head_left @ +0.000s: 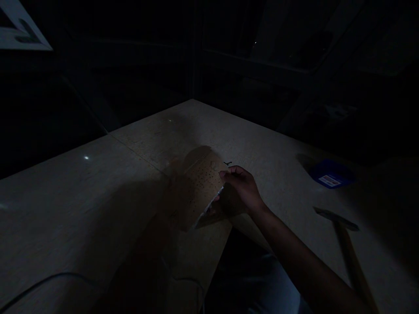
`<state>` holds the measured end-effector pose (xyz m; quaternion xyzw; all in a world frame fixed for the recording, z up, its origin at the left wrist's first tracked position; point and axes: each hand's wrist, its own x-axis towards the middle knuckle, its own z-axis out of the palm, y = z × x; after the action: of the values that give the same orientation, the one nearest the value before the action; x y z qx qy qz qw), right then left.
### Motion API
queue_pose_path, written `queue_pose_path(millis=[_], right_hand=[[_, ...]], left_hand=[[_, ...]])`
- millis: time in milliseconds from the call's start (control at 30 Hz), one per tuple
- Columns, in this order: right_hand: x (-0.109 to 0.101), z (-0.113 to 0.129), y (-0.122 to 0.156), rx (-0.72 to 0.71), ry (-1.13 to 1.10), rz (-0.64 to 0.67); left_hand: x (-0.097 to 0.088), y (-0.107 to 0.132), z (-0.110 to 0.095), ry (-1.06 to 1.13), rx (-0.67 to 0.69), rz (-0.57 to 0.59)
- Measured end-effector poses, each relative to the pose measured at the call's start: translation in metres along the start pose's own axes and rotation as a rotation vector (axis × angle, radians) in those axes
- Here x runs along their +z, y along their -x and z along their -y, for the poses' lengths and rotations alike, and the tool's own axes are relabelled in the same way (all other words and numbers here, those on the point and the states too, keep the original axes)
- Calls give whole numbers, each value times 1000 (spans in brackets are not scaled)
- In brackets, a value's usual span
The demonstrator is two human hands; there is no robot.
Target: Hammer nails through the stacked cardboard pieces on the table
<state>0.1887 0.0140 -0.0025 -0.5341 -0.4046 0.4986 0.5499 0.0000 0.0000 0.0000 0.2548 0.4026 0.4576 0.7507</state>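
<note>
A wide, pale, smooth-topped table (pixel 255 144) fills most of the dim view. On its right side lies a long hammer with a brown wooden handle and dark metal head (pixel 347 246). The brown, flat, dot-peppered board with a ragged whitish edge (pixel 203 185) is near the table's middle, tilted, its near right edge seemingly raised. The bare left hand (pixel 175 200) is sunk in shadow at the board's left side; whether it grips, I cannot tell. The bare right hand (pixel 241 181) pinches the right edge, thumb on top and a fingertip below. Beyond the hammer's head sits a blue, white-labelled container (pixel 338 168). A small, dark, forked scrap or mark (pixel 228 163) shows just beyond the right fingers. The step in hand appears to be holding the board at an angle; the next move would call for a firm edge grip.
</note>
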Motion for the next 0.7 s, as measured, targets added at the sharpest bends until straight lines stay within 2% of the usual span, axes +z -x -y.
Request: queue_pose_path(millis=[67, 100, 200, 267, 367, 433, 533, 700], right_hand=[[0, -2, -7, -48, 19, -91], [0, -3, -10, -74, 32, -133], [5, -6, -15, -107, 57, -188], [9, -7, -17, -98, 57, -129], [10, -11, -18, -112, 82, 37], [7, -16, -21, -110, 113, 93], [-3, -28, -23, -48, 95, 83], [-13, -35, -16, 38, -164, 131]], left_hand=[[-11, 2, -13, 115, -137, 125], [-17, 4, -20, 172, -158, 161], [-28, 6, -35, 248, -11, 151], [-31, 5, -39, 249, 111, 89], [-33, 0, -37, 182, 248, -132], [-36, -5, -34, 141, 315, -232], [-38, -10, -30, 117, 369, -269], [-34, -12, -24, 58, 308, -277]])
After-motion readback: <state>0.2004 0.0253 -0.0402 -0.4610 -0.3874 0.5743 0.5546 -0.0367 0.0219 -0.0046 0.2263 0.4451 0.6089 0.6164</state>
